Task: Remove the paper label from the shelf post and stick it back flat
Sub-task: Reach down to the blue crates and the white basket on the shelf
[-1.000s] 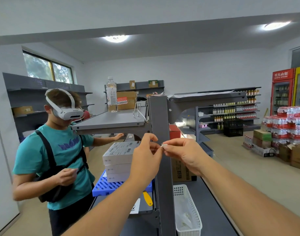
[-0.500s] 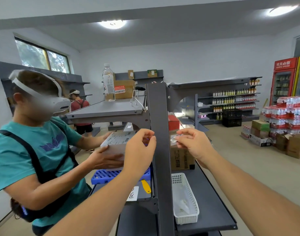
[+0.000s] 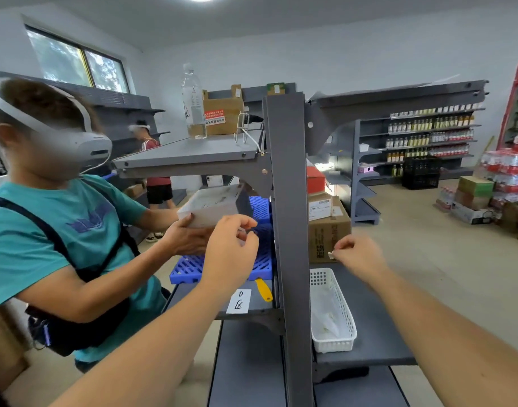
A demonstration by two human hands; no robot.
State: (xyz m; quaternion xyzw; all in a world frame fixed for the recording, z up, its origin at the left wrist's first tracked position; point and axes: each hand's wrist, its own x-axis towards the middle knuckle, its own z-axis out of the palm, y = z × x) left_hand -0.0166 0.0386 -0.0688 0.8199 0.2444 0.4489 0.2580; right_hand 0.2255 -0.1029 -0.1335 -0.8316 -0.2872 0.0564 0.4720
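The grey shelf post stands upright in the middle, its front face bare. My right hand is to the right of the post, above the white basket, pinching a small white paper label between thumb and fingertips. My left hand hovers left of the post with fingers loosely curled and apart, holding nothing. Neither hand touches the post.
A white plastic basket with scraps sits on the right shelf, cardboard boxes behind it. On the left, a person in a teal shirt holds a white box over a blue crate. A yellow tool and a paper note lie there.
My hands have parted from in front of the post; the right one carried the label to the right and lower. The view tilted down and the person at left lifted a white box.
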